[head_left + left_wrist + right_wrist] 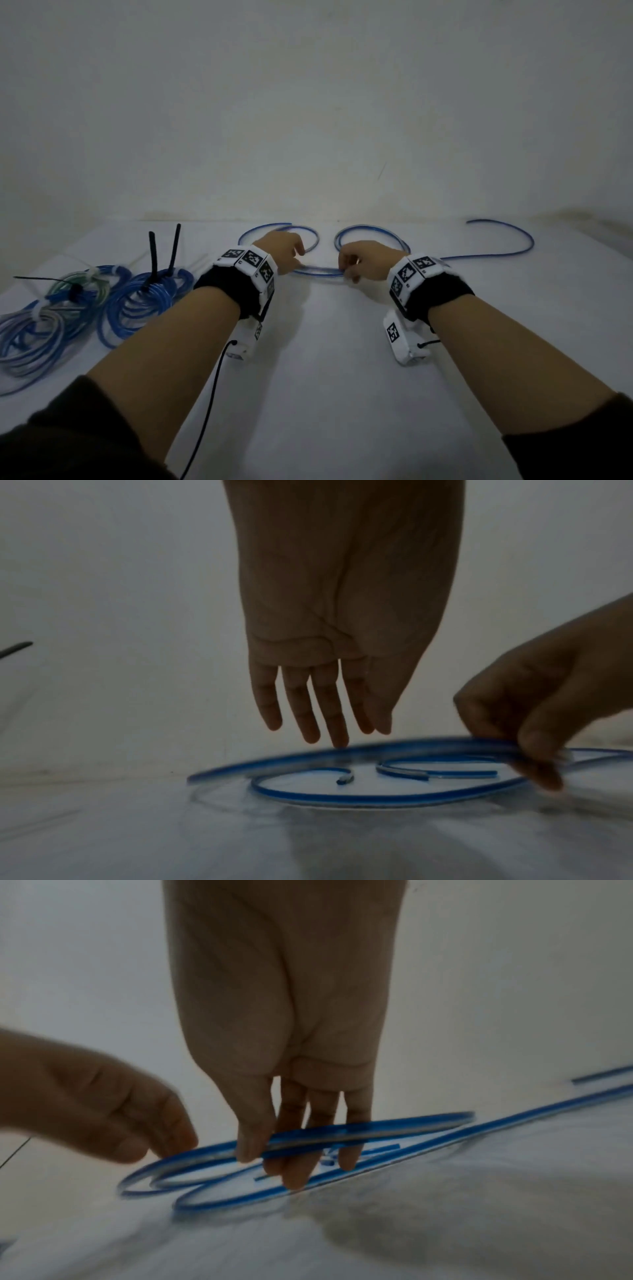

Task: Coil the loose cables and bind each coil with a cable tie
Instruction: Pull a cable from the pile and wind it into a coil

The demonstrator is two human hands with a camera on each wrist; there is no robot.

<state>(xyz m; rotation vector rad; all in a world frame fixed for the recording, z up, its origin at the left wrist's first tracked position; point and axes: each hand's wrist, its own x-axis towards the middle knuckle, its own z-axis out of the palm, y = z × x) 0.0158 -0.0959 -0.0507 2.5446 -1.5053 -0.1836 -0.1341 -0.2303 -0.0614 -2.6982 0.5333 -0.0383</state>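
Insp. note, coiling step. Blue cable (496,255) lay on white table (325,342) toward far edge, w/ two loops formed side by side and a long tail running off to the right. Right hand (368,262) pinched the strands where the loops meet, thumb over, fingers curled under; right wrist view confirmed the grasp. Left hand (282,248) hovered over left loop, fingers extended and relaxed, tips just touching the lifted strand, gripping nothing (left wrist view).

Judgement: step in hand was stacking loops into one coil. To do it well: fold left loop onto right, keep loop dia. matched, hold pinch fixed at the crossing, feed the tail in w/o twist. The free cable end lay inside left loop and could snag; tuck it in.

Surroundings: finished coils (147,298) sat at left, well apart, bound w/ black ties (152,255); a paler bundle (37,329) w/ white ties lay nearer the left edge. No spare tie discernible near the hands; may need a reach left. Wrist-cam lead (209,404) trailed by left forearm, clear of the cable. Dim light, some motion blur.
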